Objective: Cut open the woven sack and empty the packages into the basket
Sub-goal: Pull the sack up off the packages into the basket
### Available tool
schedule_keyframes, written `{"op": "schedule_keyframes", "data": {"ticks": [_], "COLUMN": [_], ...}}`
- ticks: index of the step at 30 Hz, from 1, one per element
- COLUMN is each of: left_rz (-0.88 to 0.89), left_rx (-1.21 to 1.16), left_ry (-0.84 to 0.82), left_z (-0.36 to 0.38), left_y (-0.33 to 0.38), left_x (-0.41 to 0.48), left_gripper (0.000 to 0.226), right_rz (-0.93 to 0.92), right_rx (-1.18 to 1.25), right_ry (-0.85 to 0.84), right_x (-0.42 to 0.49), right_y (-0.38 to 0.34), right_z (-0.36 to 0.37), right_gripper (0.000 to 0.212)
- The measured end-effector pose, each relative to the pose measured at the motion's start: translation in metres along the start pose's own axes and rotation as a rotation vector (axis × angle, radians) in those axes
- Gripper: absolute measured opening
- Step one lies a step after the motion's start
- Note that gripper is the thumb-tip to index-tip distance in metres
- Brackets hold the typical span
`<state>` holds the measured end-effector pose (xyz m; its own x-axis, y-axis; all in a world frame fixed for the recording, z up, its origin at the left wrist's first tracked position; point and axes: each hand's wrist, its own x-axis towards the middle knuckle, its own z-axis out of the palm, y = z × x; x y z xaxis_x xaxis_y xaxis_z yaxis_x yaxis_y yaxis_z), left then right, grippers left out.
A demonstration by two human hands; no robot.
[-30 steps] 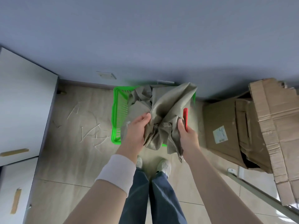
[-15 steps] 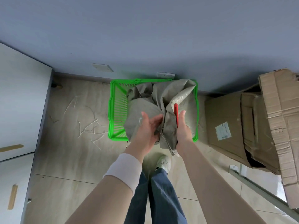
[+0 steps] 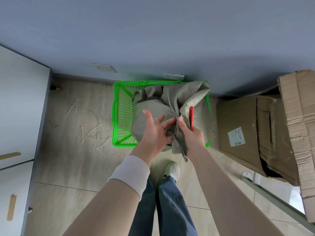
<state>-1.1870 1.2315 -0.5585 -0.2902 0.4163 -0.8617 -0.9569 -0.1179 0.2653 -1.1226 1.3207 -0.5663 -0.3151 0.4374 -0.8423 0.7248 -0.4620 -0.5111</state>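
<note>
A: Where is the sack?

B: I see the sack sitting in the green basket, crumpled and filling most of it. Its left part bulges round. Its top right corner flops over the basket's far right rim. A tail of cloth hangs over the near rim, toward my wearer's shoe.

A: Hands?

B: Left hand: fingers spread and mostly straight, laid on the bulge, fingertips reaching the gathered fold. It is not clenched on anything. Right hand: curled round that gathered fold, thumb pressed on it. The same hand holds a red cutter, which sticks up past the fingers and lies against the cloth.

A: Blade out?

B: Can't tell, too small.

A: Packages?

B: The cloth hides whatever is inside.

A: Surroundings?

B: The basket stands on the tile floor, hard against the wall and just below a socket. Pale loose strands lie on the floor left of the basket. There's a white cabinet at far left. Cardboard boxes lean at right, near the basket but not touching it, and one has a white label. The left forearm has a white wristband.
</note>
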Motion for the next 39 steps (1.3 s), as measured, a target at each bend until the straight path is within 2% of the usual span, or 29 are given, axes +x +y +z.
{"op": "schedule_keyframes", "data": {"ticks": [11, 18, 21, 23, 24, 26, 28, 29, 30, 31, 32, 33, 34, 35, 36, 37, 38, 39], "left_rz": [-0.02, -0.029, -0.032, 0.026, 0.106, 0.41, 0.802, 0.892, 0.88, 0.739, 0.501, 0.27, 0.18, 0.227, 0.403, 0.602, 0.689, 0.699], "left_rx": [0.022, 0.08, 0.115, 0.226, 0.277, 0.237, 0.181, 0.315, 0.544, 0.799, 1.085, 1.263, 1.223, 1.041, 0.896, 0.799, 0.802, 0.9], "left_ry": [0.011, 0.039, 0.021, 0.014, 0.041, 0.207, 0.639, 0.875, 1.0, 0.901, 0.666, 0.44, 0.339, 0.365, 0.512, 0.759, 0.934, 0.941], "left_z": [0.007, 0.009, 0.016, 0.02, 0.019, 0.005, -0.022, -0.039, -0.052, -0.06, -0.063, -0.066, -0.063, -0.06, -0.062, -0.064, -0.066, -0.068], "left_y": [0.006, 0.005, 0.006, 0.015, 0.025, 0.054, 0.08, 0.081, 0.074, 0.057, 0.031, 0.01, 0.003, 0.007, 0.018, 0.024, 0.027, 0.026], "left_x": [0.0, 0.003, -0.004, -0.011, -0.013, -0.01, -0.001, 0.008, 0.023, 0.039, 0.057, 0.071, 0.078, 0.08, 0.082, 0.082, 0.078, 0.08], "left_gripper": [0.094, 0.093, 0.085, 0.067, 0.055, 0.037, 0.033, 0.04, 0.048, 0.053, 0.056, 0.058, 0.061, 0.062, 0.061, 0.06, 0.06, 0.063], "right_rz": [-0.009, -0.043, -0.06, -0.053, -0.048, -0.042, -0.03, -0.027, -0.023, -0.022, -0.021, -0.02, -0.019, -0.016, -0.012, -0.009, -0.01, -0.011], "right_rx": [-0.062, -0.08, -0.116, -0.118, -0.121, -0.125, -0.1, -0.089, -0.082, -0.072, -0.063, -0.054, -0.037, -0.018, -0.01, -0.006, 0.0, 0.01], "right_ry": [0.069, 0.168, 0.212, 0.236, 0.238, 0.22, 0.202, 0.195, 0.188, 0.18, 0.175, 0.173, 0.172, 0.169, 0.159, 0.147, 0.14, 0.138], "right_x": [0.011, 0.015, 0.017, 0.017, 0.017, 0.015, 0.014, 0.014, 0.014, 0.015, 0.015, 0.015, 0.016, 0.016, 0.016, 0.016, 0.017, 0.018], "right_y": [-0.002, -0.006, -0.005, -0.006, -0.007, -0.006, -0.002, 0.0, 0.002, 0.004, 0.006, 0.007, 0.009, 0.012, 0.015, 0.017, 0.019, 0.02], "right_z": [0.005, 0.009, 0.009, 0.008, 0.006, 0.001, -0.004, -0.004, -0.004, -0.003, -0.002, -0.002, -0.002, -0.003, -0.002, -0.002, 0.0, 0.002], "right_gripper": [0.025, 0.025, 0.024, 0.025, 0.028, 0.026, 0.029, 0.029, 0.03, 0.029, 0.028, 0.027, 0.025, 0.023, 0.021, 0.02, 0.019, 0.019]}}
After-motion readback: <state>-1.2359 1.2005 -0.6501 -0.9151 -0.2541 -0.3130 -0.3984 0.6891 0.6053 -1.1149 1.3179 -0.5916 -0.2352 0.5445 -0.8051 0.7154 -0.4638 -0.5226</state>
